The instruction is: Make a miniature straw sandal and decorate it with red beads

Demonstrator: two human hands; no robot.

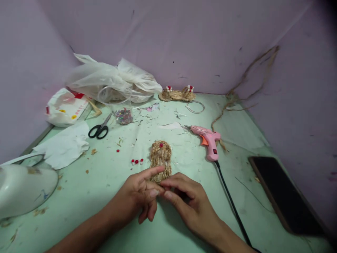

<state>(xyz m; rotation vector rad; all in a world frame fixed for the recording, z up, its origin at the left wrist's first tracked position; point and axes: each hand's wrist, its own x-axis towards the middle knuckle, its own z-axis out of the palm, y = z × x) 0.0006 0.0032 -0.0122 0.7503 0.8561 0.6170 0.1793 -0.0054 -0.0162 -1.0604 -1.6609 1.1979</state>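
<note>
My left hand (143, 193) is just in front of a small sole-shaped piece of coiled, braided straw-coloured cord (160, 156). Its index finger points out over the near end of the cord piece, and another finger reaches toward my right hand (184, 200). With thumb and fingertips together, my right hand pinches at that left fingertip; anything between them is too small to make out. A red bead (161, 145) sits on the far end of the cord piece. Left of it lie several red and white beads (136, 161) and one loose red bead (118, 150).
A pink hot glue gun (207, 137) lies at the right, its black cable (233, 203) running forward beside a phone (284, 193). Black-handled scissors (100, 130), a clear cup of beads (123, 116) and a plastic bag (110, 79) are at the left. A finished-looking beaded cord piece (176, 95) lies behind.
</note>
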